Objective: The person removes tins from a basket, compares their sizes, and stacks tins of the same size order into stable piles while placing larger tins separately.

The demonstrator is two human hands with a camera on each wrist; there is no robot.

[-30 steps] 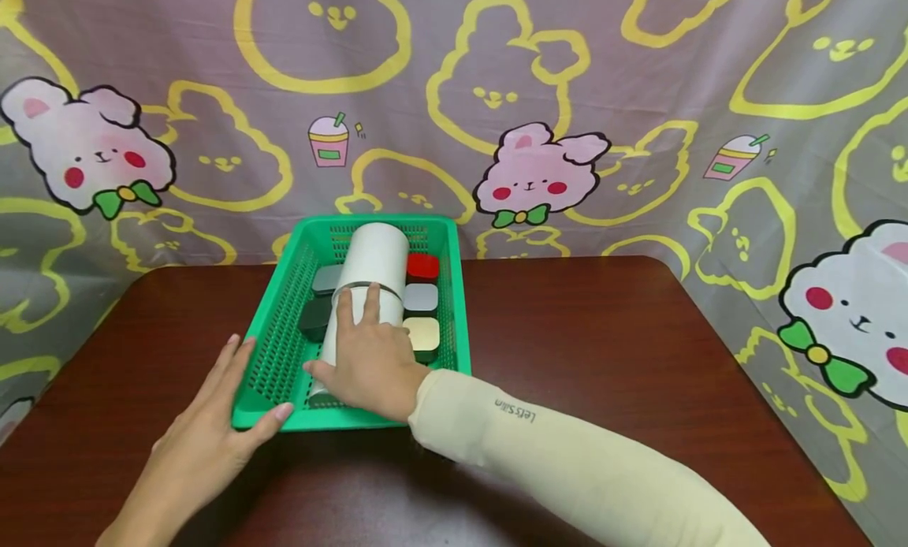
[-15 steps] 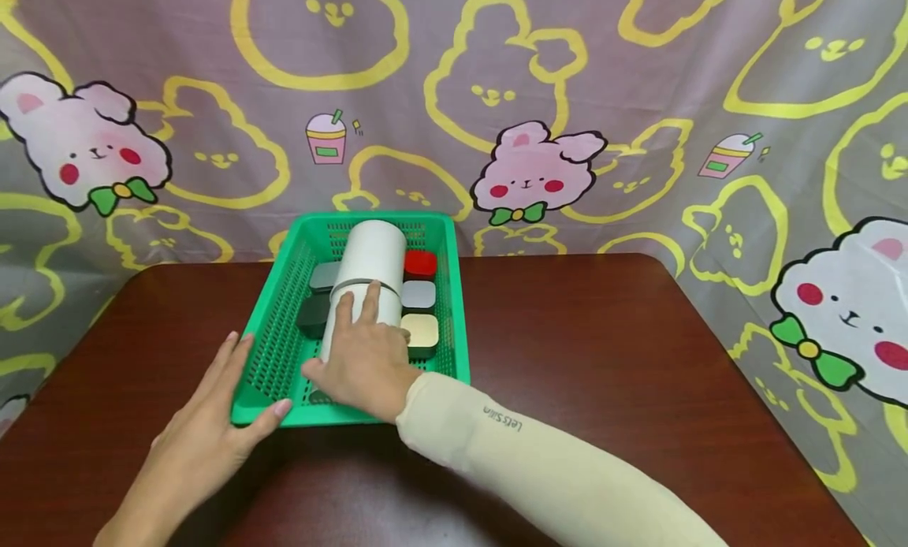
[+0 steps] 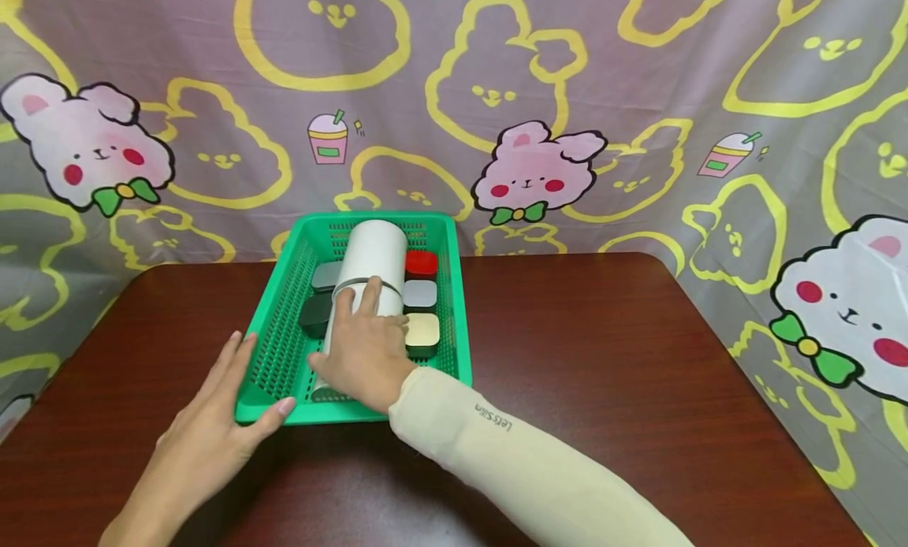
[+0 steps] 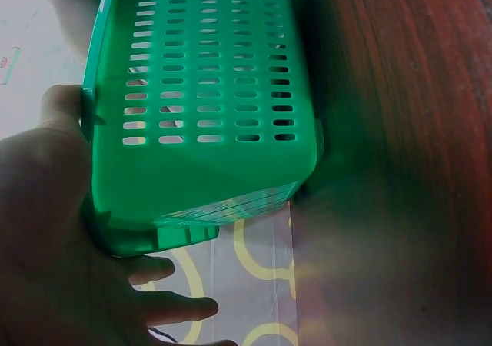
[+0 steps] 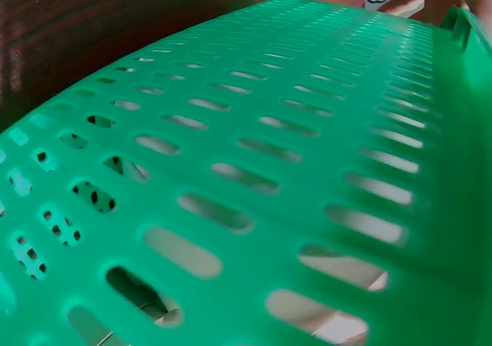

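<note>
Green perforated basket [image 3: 329, 412] on the wooden table [image 3: 582, 373]; inside it I get two white cylinders end to end, the nearer white cylinder [image 3: 390, 301] directly under the right hand [image 3: 369, 350], the farther white cylinder [image 3: 376, 255] just beyond its fingertips. Red-topped [image 3: 422, 263], grey-topped [image 3: 421, 293] and cream-topped [image 3: 423, 329] containers line the right of the cylinders, a dark container [image 3: 314, 316] and a grey-lidded one [image 3: 326, 276] the left. Right hand palm-down, fingers fairly straight and spread over the nearer cylinder; how hard it presses, I can't tell. Left hand [image 3: 213, 421] spread at the basket's near left corner, thumb on the near rim, fingers along the left side. Right wrist view: basket wall only, mostly. Writing: upside-down on the pale sleeve [image 3: 518, 460], I read "Let's", remainder unclear.
</note>
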